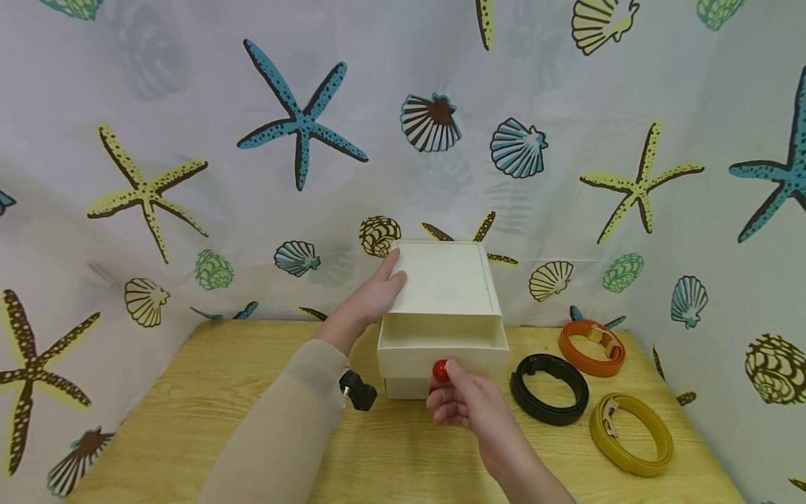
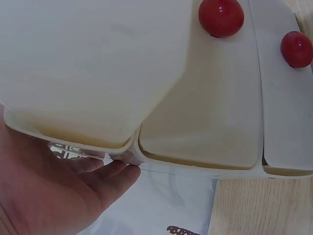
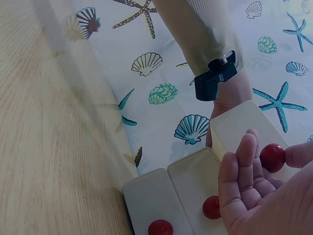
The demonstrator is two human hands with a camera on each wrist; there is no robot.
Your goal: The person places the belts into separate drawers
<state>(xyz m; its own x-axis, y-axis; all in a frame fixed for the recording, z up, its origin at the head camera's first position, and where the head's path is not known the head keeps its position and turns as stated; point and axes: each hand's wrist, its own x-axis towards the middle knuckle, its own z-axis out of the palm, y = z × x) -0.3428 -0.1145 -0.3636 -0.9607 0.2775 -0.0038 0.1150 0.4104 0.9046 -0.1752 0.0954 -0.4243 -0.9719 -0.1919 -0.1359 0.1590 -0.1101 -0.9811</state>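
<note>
A small white chest of drawers [image 1: 447,276] stands on the wooden table. Its top drawer [image 1: 403,360] is pulled partway out, and the inside I can see is bare. My right hand [image 1: 469,402] pinches that drawer's red round knob [image 3: 272,157] between thumb and fingers. Two lower drawers, the middle drawer [image 2: 215,117] and the bottom drawer [image 2: 286,107], are closed, each with a red knob. Against the chest's left side my left hand [image 1: 378,290] rests with extended fingers [image 2: 115,178]; its thumb lies by the top edge.
Right of the chest lie rolled belts: a black belt [image 1: 549,388], an orange belt [image 1: 592,348] and a yellow belt [image 1: 632,434]. A curtain [image 1: 441,189] printed with shells and starfish hangs behind the table [image 1: 208,413]. A black wrist camera [image 1: 357,390] sits on the left wrist.
</note>
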